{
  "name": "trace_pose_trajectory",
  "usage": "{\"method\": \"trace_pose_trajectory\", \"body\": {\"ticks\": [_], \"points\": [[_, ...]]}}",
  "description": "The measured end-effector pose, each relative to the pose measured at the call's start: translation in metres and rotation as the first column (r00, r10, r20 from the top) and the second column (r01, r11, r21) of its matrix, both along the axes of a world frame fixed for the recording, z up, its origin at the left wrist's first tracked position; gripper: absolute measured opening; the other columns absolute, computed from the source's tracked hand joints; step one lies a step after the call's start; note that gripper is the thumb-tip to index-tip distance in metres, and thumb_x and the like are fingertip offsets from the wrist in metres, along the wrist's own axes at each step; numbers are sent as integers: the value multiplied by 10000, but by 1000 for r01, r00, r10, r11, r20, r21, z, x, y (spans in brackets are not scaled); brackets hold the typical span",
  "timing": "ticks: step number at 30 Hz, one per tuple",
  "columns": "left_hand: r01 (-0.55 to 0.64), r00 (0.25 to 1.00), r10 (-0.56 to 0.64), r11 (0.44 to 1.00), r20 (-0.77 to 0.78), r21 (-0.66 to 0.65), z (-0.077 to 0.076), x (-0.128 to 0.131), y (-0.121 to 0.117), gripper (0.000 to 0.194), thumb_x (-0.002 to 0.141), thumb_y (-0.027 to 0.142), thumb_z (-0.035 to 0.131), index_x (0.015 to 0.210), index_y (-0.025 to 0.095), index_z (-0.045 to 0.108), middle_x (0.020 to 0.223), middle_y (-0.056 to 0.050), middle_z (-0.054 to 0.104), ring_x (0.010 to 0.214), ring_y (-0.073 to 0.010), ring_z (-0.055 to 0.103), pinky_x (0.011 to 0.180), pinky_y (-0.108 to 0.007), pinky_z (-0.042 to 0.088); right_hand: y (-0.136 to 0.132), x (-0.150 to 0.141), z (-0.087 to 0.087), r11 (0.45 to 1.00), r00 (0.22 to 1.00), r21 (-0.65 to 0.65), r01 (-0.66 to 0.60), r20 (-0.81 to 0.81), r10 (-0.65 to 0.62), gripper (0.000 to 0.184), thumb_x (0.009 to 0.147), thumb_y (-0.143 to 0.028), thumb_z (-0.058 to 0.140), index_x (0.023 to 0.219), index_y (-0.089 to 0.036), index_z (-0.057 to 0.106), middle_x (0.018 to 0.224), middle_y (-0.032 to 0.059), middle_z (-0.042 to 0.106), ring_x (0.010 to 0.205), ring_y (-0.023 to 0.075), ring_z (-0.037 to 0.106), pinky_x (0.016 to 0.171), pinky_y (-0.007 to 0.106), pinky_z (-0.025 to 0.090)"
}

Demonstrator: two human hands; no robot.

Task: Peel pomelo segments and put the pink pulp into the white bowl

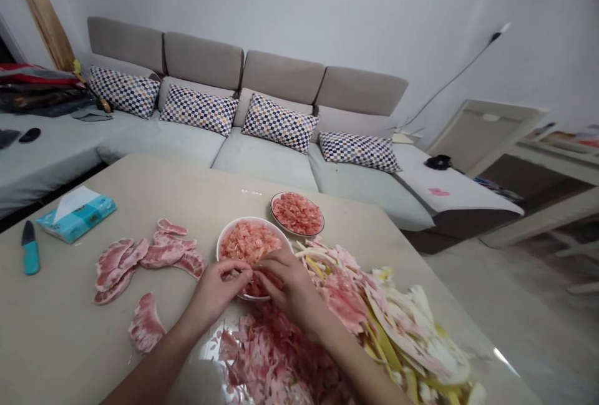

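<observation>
A white bowl (219,239) heaped with loose pink pomelo pulp (248,239) stands on the table. Over its near side my left hand (218,286) and my right hand (292,283) meet, fingertips touching. Both hands are closed in a pinch; whatever is between the fingers is too small and covered to make out. Left of the bowl lie several pomelo segments (161,252), with one single segment (146,324) nearer me. Below my wrists spreads a pile of torn pink membrane (276,355). To the right is a heap of yellow-white pomelo peel (388,317).
A dark-rimmed plate of pink pulp (297,213) sits behind the bowl. At the table's left are a blue tissue pack (77,213) and a knife with a teal handle (30,255). A grey sofa (266,155) with checkered cushions runs behind the table (154,190).
</observation>
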State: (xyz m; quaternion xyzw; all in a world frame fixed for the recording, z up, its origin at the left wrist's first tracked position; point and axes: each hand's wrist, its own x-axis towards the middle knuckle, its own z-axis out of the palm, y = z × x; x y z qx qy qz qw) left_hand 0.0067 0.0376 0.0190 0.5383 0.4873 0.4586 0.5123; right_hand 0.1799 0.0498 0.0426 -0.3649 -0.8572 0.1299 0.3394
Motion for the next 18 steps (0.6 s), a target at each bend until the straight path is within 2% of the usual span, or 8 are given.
{"method": "trace_pose_trajectory", "body": {"ticks": [5, 11, 15, 18], "points": [[-8, 1000, 8, 1000, -29, 3, -3, 1, -1, 162, 777, 295, 637, 760, 168, 736, 728, -41, 715, 678, -186, 617, 641, -255, 449, 4, -3, -7, 980, 986, 190, 65, 138, -92, 108, 818, -126, 552, 765, -197, 613, 729, 59, 640, 703, 211, 565, 682, 352, 441], [-41, 979, 77, 982, -191, 186, -5, 3, -4, 130, 791, 212, 612, 729, 194, 725, 777, -28, 709, 749, -183, 628, 700, -255, 446, 4, -2, -10, 982, 978, 171, 81, 174, -111, 92, 793, -132, 558, 729, -191, 585, 709, 59, 634, 689, 206, 554, 669, 333, 423], [-46, 977, 84, 980, -196, 192, -6, 3, -4, 121, 789, 207, 617, 738, 194, 726, 777, -21, 702, 730, -171, 622, 675, -243, 442, 4, -3, -11, 960, 968, 250, 125, 180, -173, 100, 763, -116, 555, 696, -188, 575, 681, 59, 630, 661, 207, 537, 645, 328, 399], [-61, 980, 93, 981, -174, 183, -7, 3, -3, 134, 803, 236, 612, 765, 191, 732, 789, -28, 710, 720, -169, 624, 663, -243, 446, 5, -3, -10, 951, 971, 257, 170, 119, -206, 119, 768, -101, 546, 695, -189, 577, 676, 47, 630, 658, 195, 542, 650, 311, 399]]}}
